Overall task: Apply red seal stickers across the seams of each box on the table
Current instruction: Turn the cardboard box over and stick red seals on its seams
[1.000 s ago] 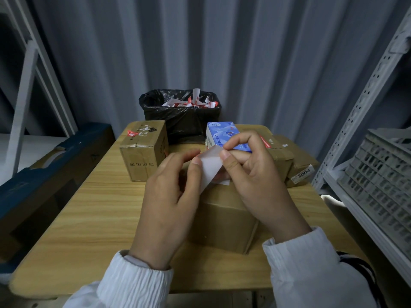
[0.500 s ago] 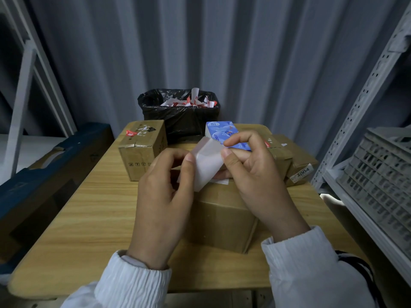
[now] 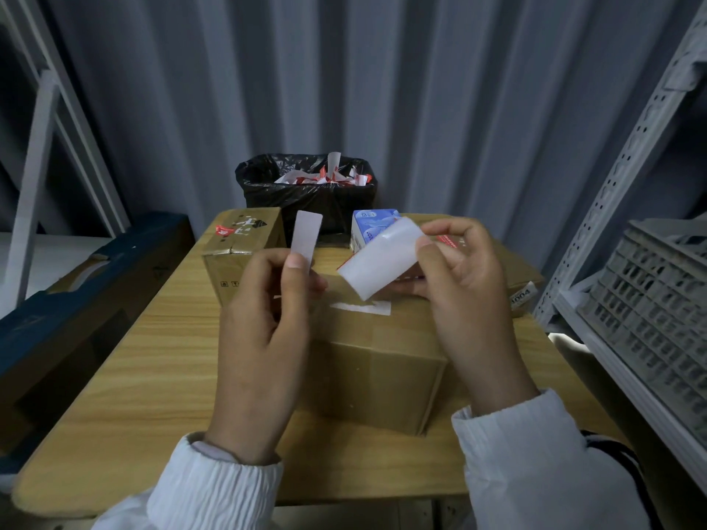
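Four brown cardboard boxes [image 3: 375, 361] and one blue-and-white carton [image 3: 373, 223] are sitting on the wooden table [image 3: 114, 376]. The left hand [image 3: 260, 338] is pinching one narrow pale strip [image 3: 306, 235] upright; the right hand [image 3: 466, 300] is pinching one curled white sticker sheet [image 3: 378, 265], both above the nearest box.

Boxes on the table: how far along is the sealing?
Done: the rear left box carries a red sticker at its top edge; the bin holds scraps. In hand: the left hand pinches a narrow strip, the right hand holds the sheet, both above the front box. Left: the front box shows no red seal yet, nor does the blue box.
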